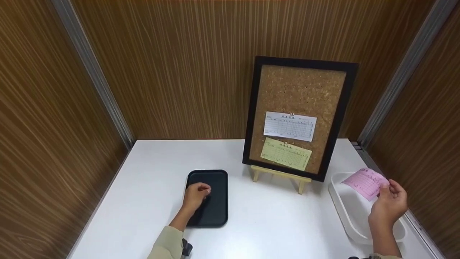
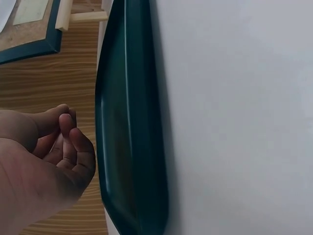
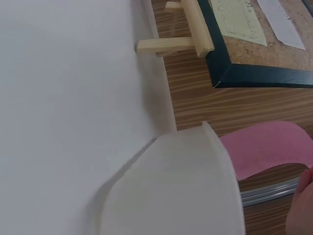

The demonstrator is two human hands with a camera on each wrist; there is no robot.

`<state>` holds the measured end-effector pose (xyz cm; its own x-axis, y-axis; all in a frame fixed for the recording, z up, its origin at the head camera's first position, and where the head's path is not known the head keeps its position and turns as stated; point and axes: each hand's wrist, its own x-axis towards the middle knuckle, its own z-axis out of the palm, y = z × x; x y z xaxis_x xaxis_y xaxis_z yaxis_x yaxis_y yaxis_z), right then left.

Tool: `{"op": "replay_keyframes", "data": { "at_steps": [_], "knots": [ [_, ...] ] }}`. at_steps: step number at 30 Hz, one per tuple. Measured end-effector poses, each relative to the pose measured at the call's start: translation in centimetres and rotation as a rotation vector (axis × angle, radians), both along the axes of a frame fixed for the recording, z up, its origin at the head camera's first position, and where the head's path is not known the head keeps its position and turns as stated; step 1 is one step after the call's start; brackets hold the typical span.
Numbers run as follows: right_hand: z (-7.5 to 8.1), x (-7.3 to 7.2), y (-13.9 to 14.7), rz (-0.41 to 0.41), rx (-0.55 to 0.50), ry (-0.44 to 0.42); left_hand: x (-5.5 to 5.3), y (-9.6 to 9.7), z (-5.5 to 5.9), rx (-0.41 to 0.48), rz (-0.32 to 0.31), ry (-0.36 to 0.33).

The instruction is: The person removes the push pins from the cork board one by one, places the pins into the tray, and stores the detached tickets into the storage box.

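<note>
A booth-like workspace: wood-grain panels [image 1: 179, 72] and metal strips [image 1: 96, 72] enclose a white tabletop [image 1: 273, 219] on three sides.

Left of the corkboard [image 1: 302, 90], this person's left hand [image 1: 194, 197] is pinching; right of it, the right hand [image 1: 390, 205] is pinching too.

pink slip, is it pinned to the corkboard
No, the right hand holds the pink slip over the white tray, apart from the corkboard.
</note>
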<state>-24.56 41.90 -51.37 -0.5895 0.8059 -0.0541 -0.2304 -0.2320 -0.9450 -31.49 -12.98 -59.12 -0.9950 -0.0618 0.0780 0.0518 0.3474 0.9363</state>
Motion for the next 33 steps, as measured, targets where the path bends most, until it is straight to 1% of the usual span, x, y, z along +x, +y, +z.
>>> {"op": "replay_keyframes", "data": {
  "at_steps": [3, 6, 10, 12, 15, 19, 22, 29, 33],
  "knots": [
    [-0.5, 0.2, 0.3, -0.005, 0.024, -0.06, 0.1, 0.0, 0.0, -0.02, -0.008, -0.006],
    [-1.2, 0.4, 0.5, -0.001, 0.08, -0.139, 0.2, -0.2, -0.1, -0.013, -0.012, -0.005],
    [-1.8, 0.4, 0.7, -0.021, 0.164, -0.204, 0.2, -0.4, -0.1, 0.0, -0.022, 0.008],
    [-2.1, 0.5, 0.9, -0.035, 0.195, -0.232, 0.2, -0.5, -0.2, 0.001, -0.03, 0.009],
    [-2.4, 0.7, 1.1, -0.037, 0.26, -0.312, 0.2, -0.5, -0.2, -0.009, -0.037, 0.001],
    [-2.8, 1.0, 1.5, -0.033, 0.298, -0.384, 0.4, -0.4, -0.2, -0.031, -0.039, -0.01],
    [-3.1, 1.1, 1.6, -0.036, 0.301, -0.396, 0.5, -0.4, -0.2, -0.045, -0.042, -0.006],
    [-3.6, 1.6, 1.6, -0.026, 0.39, -0.469, 0.4, -0.4, -0.5, -0.069, -0.047, -0.01],
    [-4.0, 1.8, 1.7, -0.019, 0.432, -0.491, 0.3, -0.3, -0.8, -0.077, -0.051, -0.017]
  ]
}}
